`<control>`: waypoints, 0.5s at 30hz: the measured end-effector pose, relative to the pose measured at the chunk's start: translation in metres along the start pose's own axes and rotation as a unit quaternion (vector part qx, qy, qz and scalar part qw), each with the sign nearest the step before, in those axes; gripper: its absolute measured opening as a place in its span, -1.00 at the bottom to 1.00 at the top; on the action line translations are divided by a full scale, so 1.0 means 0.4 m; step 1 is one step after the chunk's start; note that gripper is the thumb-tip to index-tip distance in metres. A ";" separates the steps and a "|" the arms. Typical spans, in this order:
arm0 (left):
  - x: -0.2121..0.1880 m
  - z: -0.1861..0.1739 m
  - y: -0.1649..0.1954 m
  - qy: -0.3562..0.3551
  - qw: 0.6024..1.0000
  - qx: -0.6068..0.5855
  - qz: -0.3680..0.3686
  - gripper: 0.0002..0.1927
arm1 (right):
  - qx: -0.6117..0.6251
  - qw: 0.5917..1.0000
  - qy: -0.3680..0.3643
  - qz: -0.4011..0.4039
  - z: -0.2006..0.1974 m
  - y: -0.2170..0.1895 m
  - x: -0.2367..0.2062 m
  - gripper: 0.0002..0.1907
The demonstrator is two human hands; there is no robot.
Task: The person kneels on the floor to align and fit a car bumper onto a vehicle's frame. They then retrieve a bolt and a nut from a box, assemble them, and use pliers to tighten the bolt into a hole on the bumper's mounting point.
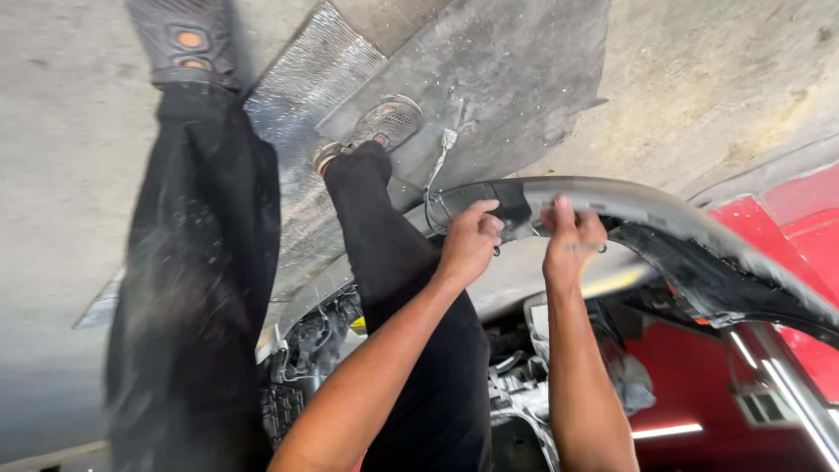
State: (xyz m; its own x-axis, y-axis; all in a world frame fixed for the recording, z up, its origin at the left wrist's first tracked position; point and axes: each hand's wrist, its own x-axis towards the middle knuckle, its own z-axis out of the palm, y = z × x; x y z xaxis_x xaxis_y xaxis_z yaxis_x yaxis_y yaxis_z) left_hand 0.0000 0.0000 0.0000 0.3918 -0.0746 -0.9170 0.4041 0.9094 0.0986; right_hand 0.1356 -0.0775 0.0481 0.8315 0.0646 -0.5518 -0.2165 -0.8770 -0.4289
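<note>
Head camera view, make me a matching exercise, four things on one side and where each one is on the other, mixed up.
Things:
1. left hand
2. right hand
3. grey shoe
4. red car body

Places:
A. flat on the dark mat on the concrete
B. far right edge of the picture
C. on the bumper cover edge, next to the dangling wire
D. on the bumper cover edge, on the side nearer the red panel

Pairs: 1-C, 2-D, 3-A, 4-B

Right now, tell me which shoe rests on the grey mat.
The shoe just above the left hand; its toe rests on the grey mat. The other shoe is on bare concrete at top left.
</note>
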 end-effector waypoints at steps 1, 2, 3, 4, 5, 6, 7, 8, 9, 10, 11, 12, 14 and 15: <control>0.031 0.020 -0.031 -0.019 1.000 0.001 0.017 -0.61 | 0.007 1.000 0.020 0.024 -0.018 0.005 -0.022 -0.71; 0.057 0.042 -0.059 -0.039 0.999 0.002 0.033 -0.57 | 0.013 0.998 0.040 0.047 -0.033 0.006 -0.033 -0.71; 0.060 0.064 -0.089 -0.058 0.997 0.002 0.045 -0.54 | 0.009 0.997 0.052 0.058 -0.051 0.004 -0.046 -0.71; 0.063 0.079 -0.117 -0.088 0.995 -0.024 0.044 -0.51 | 0.006 0.995 0.065 0.070 -0.065 0.003 -0.059 -0.72; 0.063 0.091 -0.145 -0.118 0.991 -0.049 0.044 -0.47 | 0.005 0.994 0.079 0.081 -0.077 0.006 -0.075 -0.73; 0.064 0.100 -0.172 -0.147 0.985 -0.074 0.048 -0.43 | 0.015 0.994 0.078 0.078 -0.084 0.012 -0.093 -0.75; 0.060 0.114 -0.185 -0.154 0.978 -0.139 0.006 -0.43 | 0.026 0.994 0.077 0.074 -0.094 0.010 -0.104 -0.76; 0.061 0.133 -0.194 -0.157 0.967 -0.201 -0.032 -0.43 | 0.041 0.994 0.073 0.067 -0.102 0.016 -0.099 -0.77; 0.058 0.147 -0.196 -0.157 0.950 -0.262 -0.068 -0.42 | 0.048 0.993 0.080 0.069 -0.106 0.018 -0.094 -0.78; 0.054 0.165 -0.194 -0.131 0.955 -0.256 -0.068 -0.46 | 0.055 0.992 0.088 0.072 -0.111 0.019 -0.094 -0.79; 0.048 0.189 -0.188 -0.106 0.960 -0.249 -0.068 -0.49 | 0.063 0.990 0.097 0.076 -0.116 0.020 -0.098 -0.80; 0.046 0.208 -0.183 -0.081 0.965 -0.242 -0.067 -0.53 | 0.076 0.989 0.097 0.076 -0.124 0.021 -0.102 -0.81; 0.055 0.228 -0.178 -0.061 0.958 -0.260 -0.104 -0.62 | 0.104 0.987 0.095 0.071 -0.134 0.026 -0.093 -0.83; 0.060 0.238 -0.180 -0.052 0.954 -0.269 -0.123 -0.67 | 0.103 0.987 0.097 0.072 -0.137 0.033 -0.081 -0.84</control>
State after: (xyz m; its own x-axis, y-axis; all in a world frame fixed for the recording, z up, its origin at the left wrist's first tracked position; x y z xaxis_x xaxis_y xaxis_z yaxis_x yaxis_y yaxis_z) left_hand 0.0590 -0.1061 0.0077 0.4302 -0.3283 -0.8409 0.0220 0.9351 -0.3538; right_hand 0.1339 -0.1172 0.0995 0.8627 -0.1642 -0.4783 -0.4224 -0.7540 -0.5031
